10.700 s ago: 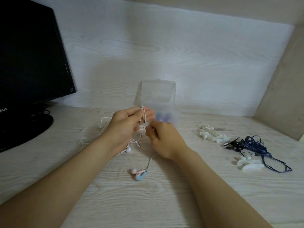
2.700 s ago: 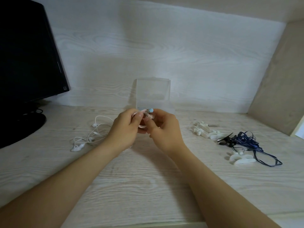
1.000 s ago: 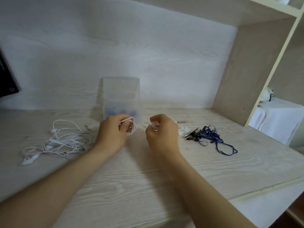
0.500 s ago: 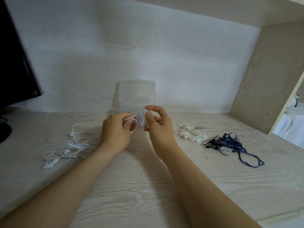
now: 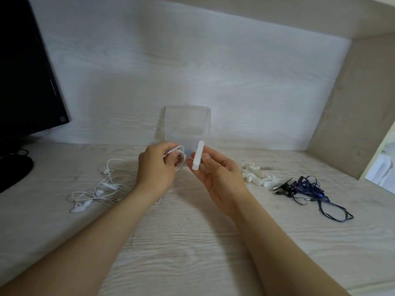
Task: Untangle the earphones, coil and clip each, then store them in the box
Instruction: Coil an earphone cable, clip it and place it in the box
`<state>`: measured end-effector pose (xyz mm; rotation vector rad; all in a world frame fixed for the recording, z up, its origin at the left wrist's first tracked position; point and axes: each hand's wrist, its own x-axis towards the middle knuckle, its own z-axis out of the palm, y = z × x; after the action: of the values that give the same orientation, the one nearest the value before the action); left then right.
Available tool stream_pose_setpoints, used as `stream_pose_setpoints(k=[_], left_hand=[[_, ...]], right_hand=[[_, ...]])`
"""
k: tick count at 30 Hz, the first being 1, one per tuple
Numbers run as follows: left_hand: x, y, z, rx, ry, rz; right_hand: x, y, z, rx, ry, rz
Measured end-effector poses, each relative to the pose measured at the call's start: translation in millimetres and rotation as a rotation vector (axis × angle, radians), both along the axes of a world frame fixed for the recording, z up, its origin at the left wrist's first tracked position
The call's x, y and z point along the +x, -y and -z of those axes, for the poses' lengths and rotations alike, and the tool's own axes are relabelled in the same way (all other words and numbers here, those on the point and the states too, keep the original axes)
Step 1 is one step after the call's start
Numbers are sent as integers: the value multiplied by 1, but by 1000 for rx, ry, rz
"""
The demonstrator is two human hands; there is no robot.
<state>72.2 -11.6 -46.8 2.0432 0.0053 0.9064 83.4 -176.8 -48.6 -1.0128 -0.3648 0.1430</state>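
While the left hand [image 5: 158, 167] holds a coiled earphone [image 5: 181, 159] above the worktop [image 5: 192, 242], its grip is curled round the pale loops, thumb pressed on the cable. The right hand [image 5: 220, 176] has a narrow grip on a white clip [image 5: 197, 155], pinched between thumb and fingers and standing nearly upright, just beside the coil but not touching it. Behind both hands, a clear plastic box [image 5: 188, 122] stands at the far edge against the back wall [image 5: 213, 60]; something bluish lies at its bottom, too blurred to name. Tangled white earphones [image 5: 100, 185] lie loose on the worktop to the left. To the right sits a pile of white clips [image 5: 256, 176], and further right the dark blue earphones [image 5: 307, 189] lie in a loose heap. A black monitor [image 5: 25, 71] stands at the far left.
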Motion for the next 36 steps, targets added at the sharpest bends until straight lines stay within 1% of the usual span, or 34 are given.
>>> stream_pose_setpoints(k=[3, 6, 9, 11, 14, 16, 18, 21, 23, 27, 32, 36], left_hand=[[-2, 0, 0, 2, -10, -3], [-5, 0, -1, 6, -24, 3], [-4, 1, 0, 4, -51, 15], [-4, 2, 1, -23, -69, 25], [-4, 3, 1, -95, -102, 64], [-4, 5, 2, -184, -133, 113], [-4, 6, 2, -246, -147, 158], [-2, 6, 4, -291, -159, 186], [-1, 6, 6, -334, -176, 225], [1, 6, 8, -389, -196, 265], [2, 6, 9, -361, -190, 285], [2, 4, 8, -339, -185, 266]], right_hand=[[0, -1, -1, 29, -45, -16], [1, -1, 1, -94, 27, 63], [-1, -1, 3, -213, 120, 191], [-2, -2, 4, -329, 200, 315], [-2, -4, 6, -565, 309, 497], [-1, -4, 7, -743, 434, 605], [-3, -7, 8, -835, 566, 667], [-5, -12, 10, -863, 685, 692], [-6, -15, 11, -923, 714, 693], [-7, -16, 11, -1021, 685, 684], [0, -14, 15, -1139, 672, 695], [3, -14, 18, -1117, 685, 664]])
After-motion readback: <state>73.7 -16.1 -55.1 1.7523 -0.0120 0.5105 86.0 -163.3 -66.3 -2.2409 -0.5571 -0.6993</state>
